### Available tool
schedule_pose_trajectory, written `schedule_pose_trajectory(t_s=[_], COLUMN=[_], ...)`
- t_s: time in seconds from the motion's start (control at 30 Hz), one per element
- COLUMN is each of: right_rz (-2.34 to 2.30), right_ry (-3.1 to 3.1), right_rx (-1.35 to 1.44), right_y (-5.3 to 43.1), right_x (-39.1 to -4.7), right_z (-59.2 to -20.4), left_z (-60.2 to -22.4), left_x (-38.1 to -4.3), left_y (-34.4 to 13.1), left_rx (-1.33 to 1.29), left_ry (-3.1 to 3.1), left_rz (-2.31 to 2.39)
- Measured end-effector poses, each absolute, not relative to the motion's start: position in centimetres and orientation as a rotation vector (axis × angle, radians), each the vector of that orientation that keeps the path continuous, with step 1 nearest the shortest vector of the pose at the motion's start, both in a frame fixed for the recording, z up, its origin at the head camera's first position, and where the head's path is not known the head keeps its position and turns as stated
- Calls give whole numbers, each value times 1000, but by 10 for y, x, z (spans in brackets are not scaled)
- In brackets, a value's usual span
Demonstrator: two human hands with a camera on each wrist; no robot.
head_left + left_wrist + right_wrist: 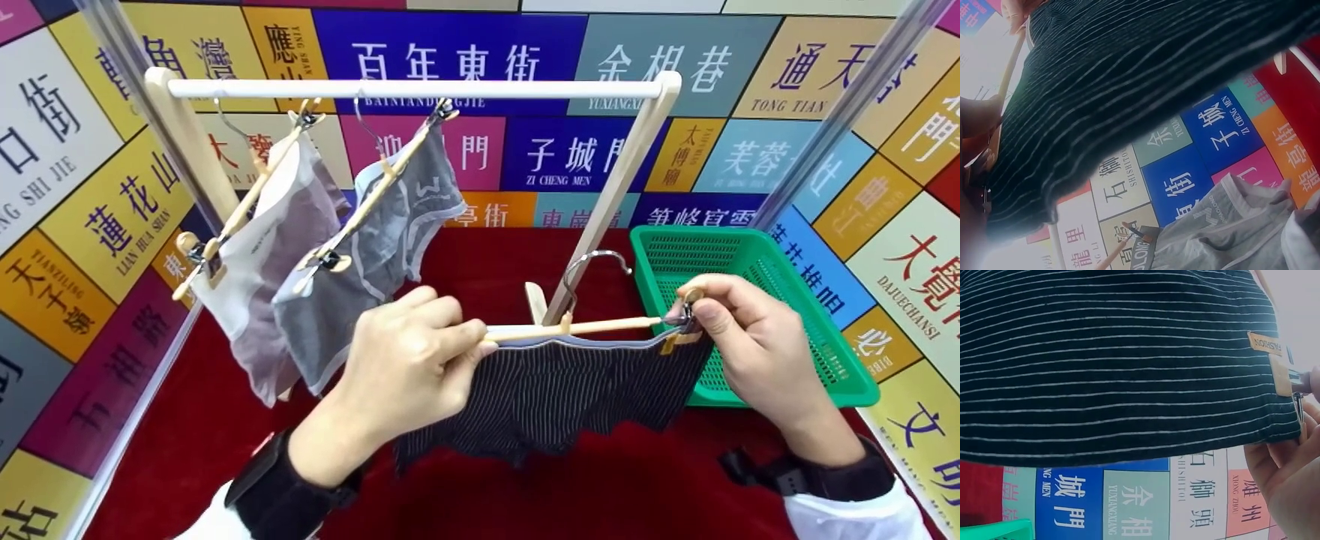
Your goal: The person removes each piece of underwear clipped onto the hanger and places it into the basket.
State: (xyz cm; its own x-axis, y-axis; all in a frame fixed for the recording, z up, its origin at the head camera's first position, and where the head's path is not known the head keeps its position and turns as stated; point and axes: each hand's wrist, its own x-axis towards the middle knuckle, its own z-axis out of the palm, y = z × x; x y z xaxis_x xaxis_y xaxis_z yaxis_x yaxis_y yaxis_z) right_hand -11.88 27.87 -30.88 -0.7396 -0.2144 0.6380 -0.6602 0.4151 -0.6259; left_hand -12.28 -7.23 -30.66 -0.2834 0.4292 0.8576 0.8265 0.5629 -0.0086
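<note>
Dark pinstriped boxer shorts (570,390) hang by the waistband from a wooden clip hanger (600,327), whose metal hook points up. My left hand (420,360) grips the bar near its left end, hiding the clip there in the head view. At the right end, my right hand (757,352) pinches the hanger clip (688,315) between thumb and fingers. The right wrist view shows that clip's pad (1282,375) on the waistband, beside a tan label (1264,342). In the left wrist view, the striped cloth (1129,95) fills most of the upper part.
A wooden rack with a white rail (420,89) stands ahead. Grey underpants (382,232) and two-tone light underpants (277,247) hang on its left side from clip hangers. A green plastic basket (851,386) sits at the right on dark red cloth (187,450). Sign-covered panels surround the area.
</note>
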Motion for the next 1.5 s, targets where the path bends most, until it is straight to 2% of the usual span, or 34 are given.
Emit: schedule_pose_trajectory(t_s=[0.67,0.93,1.23,1.5], right_rz=[1409,1093,804,584], right_ry=[-2101,-2161,-2065,-2059], right_rx=[829,814,958,1021], right_y=[285,282,262,249], right_x=[-122,-118,-120,-120], right_z=[-313,-308,-288,-286], left_z=[-302,-303,-304,-305], left_x=[-123,-124,-124,-122], left_y=[-58,-56,-52,-49], left_rx=[-1031,-1016,-1012,-1003], left_ry=[-1907,-1915,-1919,-1924], left_rz=[-541,-522,-521,-537])
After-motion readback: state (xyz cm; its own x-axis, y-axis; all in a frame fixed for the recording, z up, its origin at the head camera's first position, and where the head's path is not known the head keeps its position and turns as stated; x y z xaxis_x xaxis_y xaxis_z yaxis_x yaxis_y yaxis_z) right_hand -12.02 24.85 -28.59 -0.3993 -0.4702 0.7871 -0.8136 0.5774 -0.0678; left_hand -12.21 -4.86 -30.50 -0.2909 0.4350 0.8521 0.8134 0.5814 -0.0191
